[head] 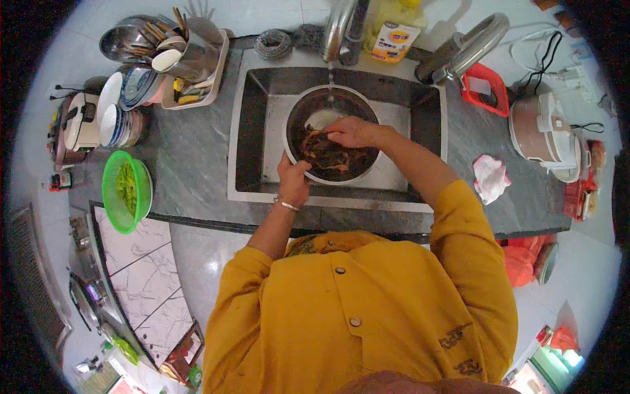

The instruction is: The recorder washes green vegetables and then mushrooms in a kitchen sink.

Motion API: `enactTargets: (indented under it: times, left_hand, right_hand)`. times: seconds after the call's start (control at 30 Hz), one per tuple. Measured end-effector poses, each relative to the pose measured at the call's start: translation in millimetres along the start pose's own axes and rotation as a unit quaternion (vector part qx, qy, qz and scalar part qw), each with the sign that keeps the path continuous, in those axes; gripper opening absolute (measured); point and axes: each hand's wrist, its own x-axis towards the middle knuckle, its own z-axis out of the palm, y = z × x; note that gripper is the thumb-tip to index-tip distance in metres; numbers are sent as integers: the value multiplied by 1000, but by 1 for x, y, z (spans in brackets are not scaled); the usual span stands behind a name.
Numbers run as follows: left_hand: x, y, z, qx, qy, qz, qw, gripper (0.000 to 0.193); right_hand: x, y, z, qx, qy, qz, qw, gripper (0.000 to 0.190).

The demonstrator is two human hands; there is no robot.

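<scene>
A round metal basin (291, 147) stands in the steel sink (396, 143) beneath the running faucet (335, 32). A thin stream of water (330, 79) falls into it, with pale froth (322, 118) near where it lands. Dark brown, stringy wet food (334, 156) fills much of the basin; its exact kind is unclear. My left hand (294, 180) grips the basin's near-left rim, thumb over the edge, a bangle at the wrist. Reaching in from the right, my right hand (355, 132) has its fingers closed on some of the dark food; the fingertips are partly hidden.
At left, a green plastic basket (109, 192) holds green vegetable pieces beside stacked bowls (110, 123) and a utensil tray (194, 103). A dish soap bottle (397, 29) and a steel scourer (273, 44) sit behind the sink. A cloth (490, 178) and rice cooker (541, 130) are at right.
</scene>
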Motion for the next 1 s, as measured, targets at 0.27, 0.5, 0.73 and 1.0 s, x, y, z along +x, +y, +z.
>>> enactTargets:
  times: [0.27,0.5,0.73,1.0]
  left_hand:
    - [-8,10,19,9,-10,-11,1000,51]
    - [0,0,12,13,4,-5,1000,53]
    - [-1,-3,11,-3,8,9,1000,56]
    - [-7,7,15,14,15,9,1000,52]
  right_hand:
    - [-11,-6,1,-37,260,89,961,39]
    - [-13,-27,40,9,243,29,970,43]
    - [-7,-49,61,130,249,62,958,47]
    - [-6,-57,59,91,204,81,971,50]
